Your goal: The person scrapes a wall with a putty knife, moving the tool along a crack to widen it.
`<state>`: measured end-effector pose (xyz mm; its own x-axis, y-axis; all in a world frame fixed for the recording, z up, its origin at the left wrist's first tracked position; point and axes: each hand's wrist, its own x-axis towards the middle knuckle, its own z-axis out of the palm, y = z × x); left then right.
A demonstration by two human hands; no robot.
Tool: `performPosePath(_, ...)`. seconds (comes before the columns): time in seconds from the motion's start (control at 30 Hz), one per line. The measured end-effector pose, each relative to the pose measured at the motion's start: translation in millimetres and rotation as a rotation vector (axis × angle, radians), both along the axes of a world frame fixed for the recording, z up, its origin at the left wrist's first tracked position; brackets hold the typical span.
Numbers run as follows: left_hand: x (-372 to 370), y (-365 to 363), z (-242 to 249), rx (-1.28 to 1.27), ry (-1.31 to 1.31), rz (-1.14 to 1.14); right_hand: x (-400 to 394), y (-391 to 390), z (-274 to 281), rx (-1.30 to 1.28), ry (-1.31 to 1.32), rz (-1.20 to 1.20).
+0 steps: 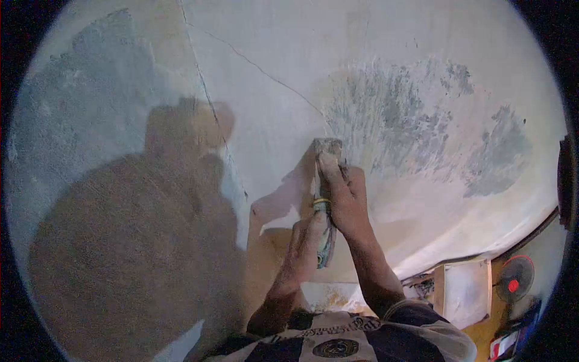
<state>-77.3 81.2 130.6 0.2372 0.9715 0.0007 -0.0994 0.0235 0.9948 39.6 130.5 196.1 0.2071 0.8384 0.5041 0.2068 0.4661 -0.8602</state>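
Both of my hands are closed on one long, narrow tool (325, 241) held upright against the wall (271, 36). My right hand (344, 184) wraps the upper part, just below the flat grey head (327, 145) that touches the wall. Lower down, my left hand (309, 232) grips the handle, near a yellow band. Thin cracks run down the wall above and left of the tool. A rough grey patch (398, 114) with streaks of pale coating lies to the upper right of my hands.
A large shadow (139, 241) covers the wall at left, over another grey area (90, 90). At lower right are a pale panel (466, 292) and a fan with a red centre (513, 286). A dark object (566, 181) is at the right edge.
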Motion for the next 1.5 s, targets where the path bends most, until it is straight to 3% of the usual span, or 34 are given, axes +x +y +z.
performPosePath(0.1, 4, -8, 18, 0.018, -0.157, -0.063, -3, -18, -2, -0.139, 0.197, 0.058)
performPosePath(0.2, 4, 0, 28, 0.025, -0.206, -0.095, 2, -6, 16, -0.132, 0.043, 0.069)
performPosePath(0.3, 4, 4, 35, 0.02, -0.206, -0.083, -3, 0, 13, 0.035, 0.015, -0.037)
performPosePath(0.4, 4, 2, 34, 0.01, -0.213, -0.086, -8, -19, 16, -0.146, 0.19, 0.056)
performPosePath(0.7, -3, -7, 33, -0.028, -0.215, -0.121, -1, -5, 7, -0.056, 0.083, 0.067)
performPosePath(0.8, -1, -3, 41, -0.018, -0.219, -0.119, -3, -9, 29, -0.112, 0.108, 0.109)
performPosePath(1.1, 1, -1, 42, -0.018, -0.229, -0.105, -4, -4, 23, -0.032, 0.046, 0.0)
performPosePath(1.2, 0, -4, 40, -0.03, -0.229, -0.118, -8, -14, 22, -0.128, 0.285, 0.15)
performPosePath(1.4, -3, -10, 42, -0.067, -0.228, -0.132, -2, -14, 16, -0.167, 0.175, 0.089)
performPosePath(1.5, -1, -6, 42, -0.052, -0.228, -0.132, 4, -5, 22, -0.084, -0.029, -0.002)
